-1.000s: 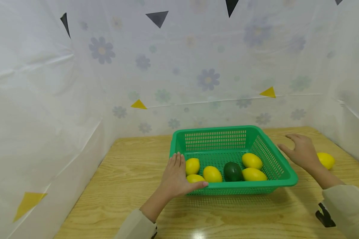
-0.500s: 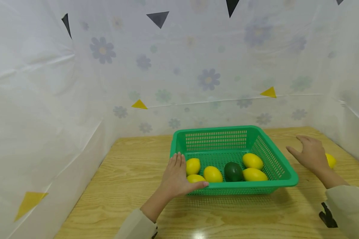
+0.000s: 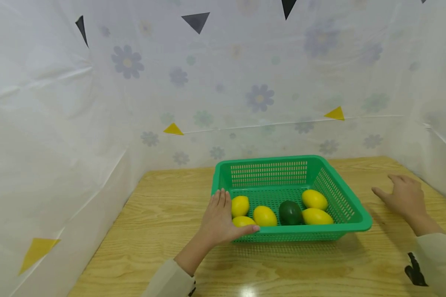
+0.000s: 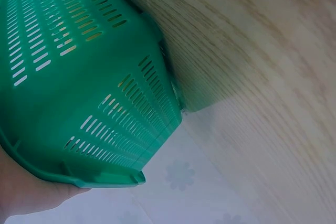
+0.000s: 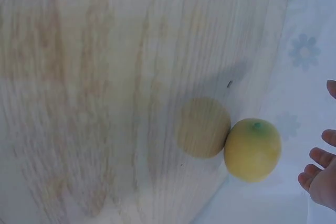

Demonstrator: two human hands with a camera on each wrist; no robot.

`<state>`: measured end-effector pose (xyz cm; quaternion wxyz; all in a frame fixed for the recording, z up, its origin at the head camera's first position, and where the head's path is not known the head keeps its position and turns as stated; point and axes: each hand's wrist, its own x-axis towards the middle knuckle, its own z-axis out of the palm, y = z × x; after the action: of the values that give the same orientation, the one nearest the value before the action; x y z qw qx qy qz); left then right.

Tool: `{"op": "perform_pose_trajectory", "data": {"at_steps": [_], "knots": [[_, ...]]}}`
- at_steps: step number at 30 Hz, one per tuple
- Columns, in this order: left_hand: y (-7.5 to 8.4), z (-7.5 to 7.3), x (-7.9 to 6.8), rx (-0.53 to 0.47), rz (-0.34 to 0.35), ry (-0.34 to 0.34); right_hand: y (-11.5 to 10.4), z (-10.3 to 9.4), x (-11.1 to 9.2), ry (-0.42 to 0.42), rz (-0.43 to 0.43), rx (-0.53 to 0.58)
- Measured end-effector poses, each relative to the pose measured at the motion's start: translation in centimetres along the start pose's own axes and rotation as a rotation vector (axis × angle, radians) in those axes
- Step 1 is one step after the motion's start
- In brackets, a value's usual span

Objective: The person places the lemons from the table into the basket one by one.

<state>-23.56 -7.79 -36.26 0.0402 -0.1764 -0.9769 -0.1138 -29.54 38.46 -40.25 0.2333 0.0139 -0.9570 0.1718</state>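
Observation:
My left hand rests on the near left corner of a green plastic basket, fingers straight along its left rim and thumb over the front rim. Several yellow lemons and one dark green, avocado-like fruit lie inside. In the left wrist view, part of that hand shows against the basket rim. Off to the basket's right, my right hand hovers over the table with fingers spread, holding nothing. The right wrist view has a lone lemon on the table, the fingers beside and apart from it; the hand hides it from the head camera.
The wood-grain table extends left and in front of the basket. White sheeting with flowers and triangles hangs behind and at both sides, close to the table's right edge.
My right hand has moved right, away from the basket, and now covers the lone lemon in the head view. The left hand and the basket have stayed in place.

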Motion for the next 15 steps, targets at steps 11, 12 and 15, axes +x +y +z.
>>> {"op": "perform_pose_trajectory", "data": {"at_steps": [11,12,15], "knots": [[0.0,-0.1,0.0,-0.002,-0.013,-0.009,1.8,0.4,-0.7,-0.043,0.060,-0.054],[0.0,-0.1,0.0,-0.001,-0.015,-0.010,2.0,0.5,-0.8,-0.045,0.071,-0.063],[0.1,-0.1,0.0,-0.003,-0.019,-0.016,2.7,0.8,-1.1,-0.039,0.101,-0.086]]}}
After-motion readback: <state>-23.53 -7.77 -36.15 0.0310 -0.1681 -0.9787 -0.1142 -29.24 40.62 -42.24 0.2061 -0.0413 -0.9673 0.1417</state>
